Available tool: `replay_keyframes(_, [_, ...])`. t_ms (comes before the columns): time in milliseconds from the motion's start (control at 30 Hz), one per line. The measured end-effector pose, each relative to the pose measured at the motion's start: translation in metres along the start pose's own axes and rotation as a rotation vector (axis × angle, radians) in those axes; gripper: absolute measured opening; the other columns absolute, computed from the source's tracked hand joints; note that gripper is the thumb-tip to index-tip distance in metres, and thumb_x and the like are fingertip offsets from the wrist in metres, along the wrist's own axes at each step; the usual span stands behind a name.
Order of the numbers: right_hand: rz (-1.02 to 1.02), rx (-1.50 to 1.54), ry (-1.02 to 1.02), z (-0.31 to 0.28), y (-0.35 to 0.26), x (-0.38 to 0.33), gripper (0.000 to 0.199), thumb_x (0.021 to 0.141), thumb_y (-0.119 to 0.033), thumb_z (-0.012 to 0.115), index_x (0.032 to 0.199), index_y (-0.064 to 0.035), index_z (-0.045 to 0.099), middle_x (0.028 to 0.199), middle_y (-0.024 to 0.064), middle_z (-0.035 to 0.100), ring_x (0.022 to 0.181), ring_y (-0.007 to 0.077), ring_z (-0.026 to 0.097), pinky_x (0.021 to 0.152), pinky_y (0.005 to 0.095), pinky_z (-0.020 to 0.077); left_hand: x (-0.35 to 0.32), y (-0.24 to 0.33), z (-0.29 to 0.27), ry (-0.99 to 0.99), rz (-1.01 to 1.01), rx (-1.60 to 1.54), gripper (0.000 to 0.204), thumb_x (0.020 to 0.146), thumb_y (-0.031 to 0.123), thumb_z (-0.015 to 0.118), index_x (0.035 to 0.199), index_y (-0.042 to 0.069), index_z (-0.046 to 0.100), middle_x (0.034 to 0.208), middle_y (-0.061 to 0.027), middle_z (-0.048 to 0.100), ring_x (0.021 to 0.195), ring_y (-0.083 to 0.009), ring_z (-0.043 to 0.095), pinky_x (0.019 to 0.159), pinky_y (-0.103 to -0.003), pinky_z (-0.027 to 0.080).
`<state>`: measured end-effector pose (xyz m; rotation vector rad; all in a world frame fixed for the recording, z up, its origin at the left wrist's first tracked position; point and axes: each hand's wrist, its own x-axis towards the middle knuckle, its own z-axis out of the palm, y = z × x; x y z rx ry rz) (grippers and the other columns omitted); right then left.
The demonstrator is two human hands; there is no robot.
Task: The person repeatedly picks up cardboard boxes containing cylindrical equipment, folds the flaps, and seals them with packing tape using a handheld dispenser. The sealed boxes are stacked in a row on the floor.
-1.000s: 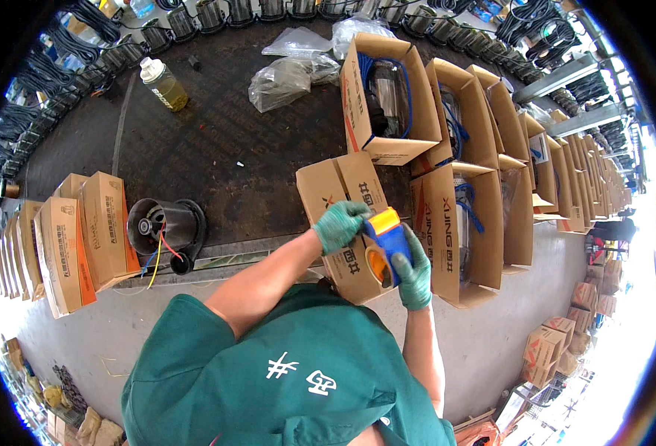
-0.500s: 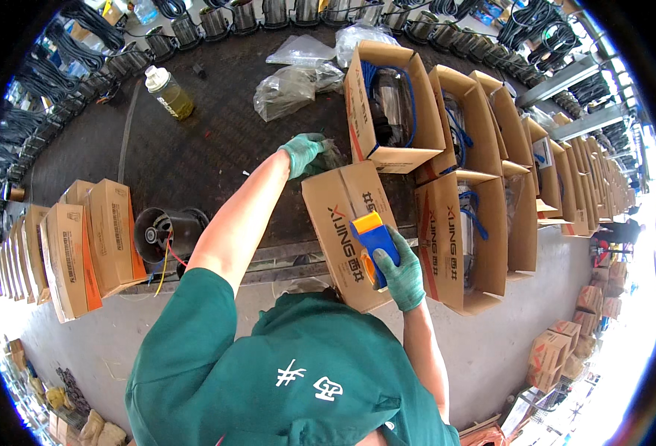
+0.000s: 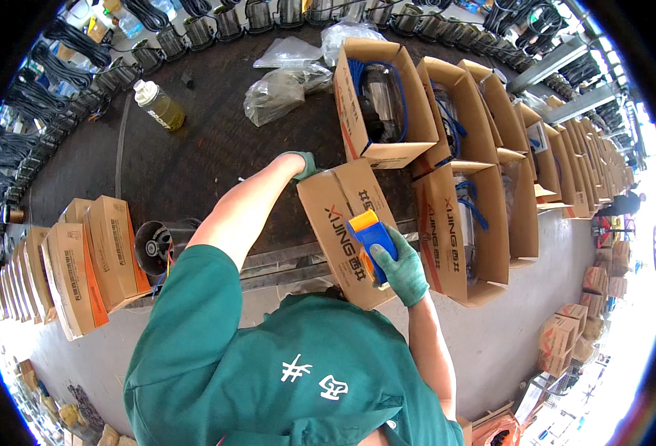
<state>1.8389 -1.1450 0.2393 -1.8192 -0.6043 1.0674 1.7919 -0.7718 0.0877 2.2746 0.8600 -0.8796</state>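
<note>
A closed brown cardboard carton (image 3: 343, 223) stands tilted at the bench edge in front of me. My right hand (image 3: 404, 271), in a green glove, is wrapped round a blue tape dispenser (image 3: 376, 239) with a yellow-orange front part, held over the carton's printed face. My left hand (image 3: 307, 165), also gloved in green, is at the carton's far left corner; its fingers are mostly hidden. Just beyond the carton, an open carton (image 3: 348, 111) holds a metal pump-like unit (image 3: 381, 104) with blue cord.
More open cartons (image 3: 439, 223) run off to the right in rows. Closed cartons (image 3: 82, 267) line the left, beside a black cylindrical housing (image 3: 153, 245). Clear plastic bags (image 3: 276, 97) and a drink bottle (image 3: 160, 108) lie or stand on the dark bench (image 3: 201, 141).
My left hand has come back toward the carton's far corner, and the crumpled clear plastic by it no longer shows. My right hand still holds the tape dispenser. The view has shifted slightly.
</note>
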Motion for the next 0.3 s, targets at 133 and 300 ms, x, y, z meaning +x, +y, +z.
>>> replay_keyframes(133, [0.017,-0.198,0.050,-0.041,0.022,-0.064,0.070,0.093,-0.033,0.077,0.151,-0.0016,0.053,0.122,0.0153,0.074,0.105,0.0193,0.072,0.086,0.0338,0.0597,-0.055,0.041,-0.017,0.487,0.035,0.267,0.043,0.099,0.013,0.054,0.141,0.011,0.061,0.133,-0.0178,0.069,0.122,-0.0366,0.068,0.098,-0.051,0.056])
replay_keyframes(300, [0.250,-0.198,0.081,-0.076,0.058,-0.185,0.071,0.091,-0.033,0.078,0.152,-0.0069,0.054,0.118,0.0165,0.077,0.102,0.0216,0.076,0.090,0.0370,0.0615,-0.116,0.105,0.015,0.589,0.769,0.315,0.038,0.095,0.022,0.067,0.133,0.016,0.068,0.131,-0.0170,0.069,0.124,-0.0333,0.066,0.106,-0.052,0.051])
